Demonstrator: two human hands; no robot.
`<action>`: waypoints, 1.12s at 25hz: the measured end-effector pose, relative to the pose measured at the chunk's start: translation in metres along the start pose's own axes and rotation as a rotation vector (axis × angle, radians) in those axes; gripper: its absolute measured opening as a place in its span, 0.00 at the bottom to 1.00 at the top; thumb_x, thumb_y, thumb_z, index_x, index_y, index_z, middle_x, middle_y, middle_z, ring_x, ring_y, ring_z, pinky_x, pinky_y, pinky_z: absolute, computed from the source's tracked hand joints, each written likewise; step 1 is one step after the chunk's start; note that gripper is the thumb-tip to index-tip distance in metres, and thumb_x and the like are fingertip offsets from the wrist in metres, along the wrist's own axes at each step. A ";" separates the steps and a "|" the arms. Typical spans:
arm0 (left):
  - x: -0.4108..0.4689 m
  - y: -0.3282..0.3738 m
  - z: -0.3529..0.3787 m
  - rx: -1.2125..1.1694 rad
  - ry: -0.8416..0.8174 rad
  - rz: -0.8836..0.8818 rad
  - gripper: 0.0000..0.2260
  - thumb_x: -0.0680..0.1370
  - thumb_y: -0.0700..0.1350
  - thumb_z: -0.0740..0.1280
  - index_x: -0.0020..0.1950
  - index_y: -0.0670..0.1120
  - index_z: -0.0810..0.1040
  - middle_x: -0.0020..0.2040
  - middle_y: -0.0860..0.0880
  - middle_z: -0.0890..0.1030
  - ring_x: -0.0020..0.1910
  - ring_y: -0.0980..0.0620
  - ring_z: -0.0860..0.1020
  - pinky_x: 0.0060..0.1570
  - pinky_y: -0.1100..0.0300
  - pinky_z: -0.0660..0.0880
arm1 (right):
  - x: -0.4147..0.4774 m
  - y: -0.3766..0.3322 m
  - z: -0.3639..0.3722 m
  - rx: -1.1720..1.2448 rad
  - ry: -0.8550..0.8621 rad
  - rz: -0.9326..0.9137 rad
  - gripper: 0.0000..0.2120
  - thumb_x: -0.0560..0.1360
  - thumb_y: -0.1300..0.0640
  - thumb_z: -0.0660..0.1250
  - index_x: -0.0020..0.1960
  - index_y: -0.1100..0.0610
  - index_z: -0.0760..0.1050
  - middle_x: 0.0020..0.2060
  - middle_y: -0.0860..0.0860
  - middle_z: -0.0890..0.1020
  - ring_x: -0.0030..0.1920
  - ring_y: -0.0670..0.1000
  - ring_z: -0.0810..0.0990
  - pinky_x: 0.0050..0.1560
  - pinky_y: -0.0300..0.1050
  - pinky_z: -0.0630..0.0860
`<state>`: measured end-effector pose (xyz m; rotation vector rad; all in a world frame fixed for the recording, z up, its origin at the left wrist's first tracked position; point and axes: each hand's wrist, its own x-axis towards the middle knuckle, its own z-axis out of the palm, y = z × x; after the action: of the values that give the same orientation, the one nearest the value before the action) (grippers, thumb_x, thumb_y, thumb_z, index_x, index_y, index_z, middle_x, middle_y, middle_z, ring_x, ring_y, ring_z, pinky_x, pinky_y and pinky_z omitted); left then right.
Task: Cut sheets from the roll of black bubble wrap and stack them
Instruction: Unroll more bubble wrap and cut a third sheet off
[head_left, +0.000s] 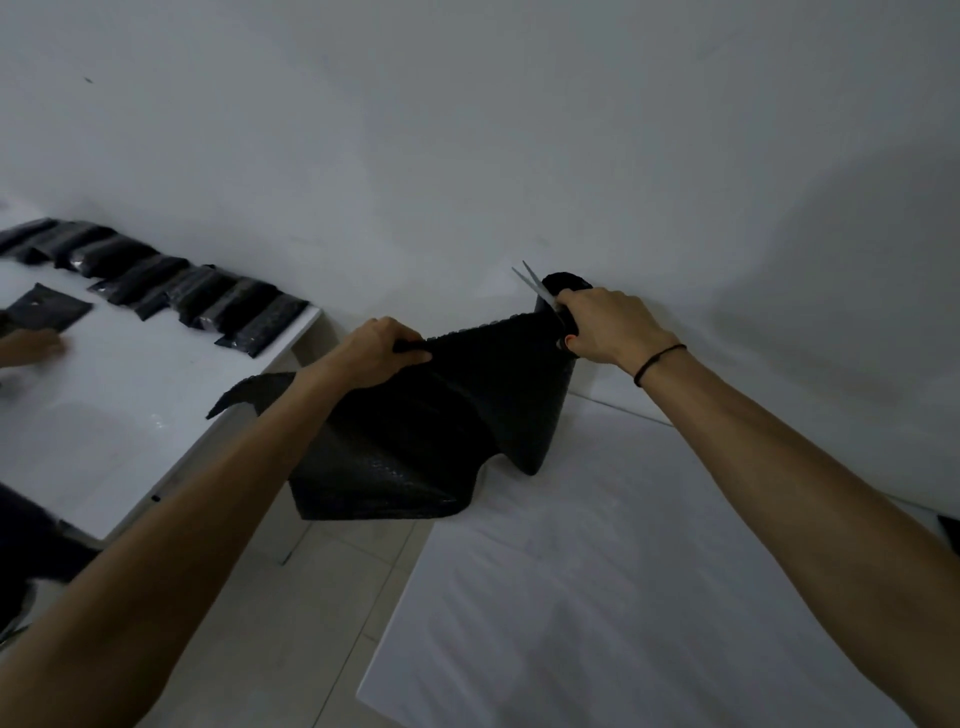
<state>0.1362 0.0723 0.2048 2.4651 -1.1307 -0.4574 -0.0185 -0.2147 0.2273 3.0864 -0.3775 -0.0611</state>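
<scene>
A roll of black bubble wrap stands upright against the wall, with a length of wrap pulled out to the left and hanging down to the floor. My left hand grips the top edge of that loose length. My right hand rests at the top of the roll and holds scissors, whose two blades point up and stand apart. A cut piece of wrap lies at the white table's edge, partly behind my left forearm.
A white table at left carries a row of several black packets along the wall and one flat black piece. Another person's hand rests there. A white sheet covers the floor at right. Tiled floor lies between.
</scene>
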 end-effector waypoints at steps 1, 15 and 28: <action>-0.001 -0.003 -0.004 -0.012 -0.012 -0.003 0.11 0.80 0.52 0.68 0.52 0.47 0.84 0.43 0.47 0.84 0.40 0.48 0.81 0.42 0.57 0.76 | 0.002 -0.001 0.000 -0.011 0.006 0.001 0.20 0.75 0.52 0.70 0.64 0.57 0.71 0.55 0.57 0.79 0.48 0.60 0.80 0.37 0.47 0.71; -0.018 -0.054 -0.038 -0.023 -0.064 0.107 0.07 0.81 0.51 0.66 0.44 0.53 0.79 0.37 0.58 0.78 0.37 0.56 0.77 0.40 0.60 0.70 | 0.009 -0.054 -0.003 0.064 0.063 0.193 0.22 0.76 0.56 0.69 0.66 0.61 0.68 0.61 0.59 0.75 0.49 0.60 0.79 0.36 0.47 0.69; -0.013 -0.051 -0.055 -0.166 -0.435 0.215 0.13 0.81 0.51 0.66 0.43 0.45 0.83 0.37 0.49 0.78 0.35 0.55 0.73 0.40 0.62 0.72 | -0.015 -0.170 -0.009 0.589 0.139 0.016 0.18 0.76 0.55 0.70 0.62 0.52 0.68 0.45 0.53 0.81 0.38 0.53 0.79 0.38 0.53 0.79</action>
<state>0.1855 0.1240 0.2308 2.1258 -1.4379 -1.0091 0.0085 -0.0458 0.2310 3.6295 -0.4888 0.3214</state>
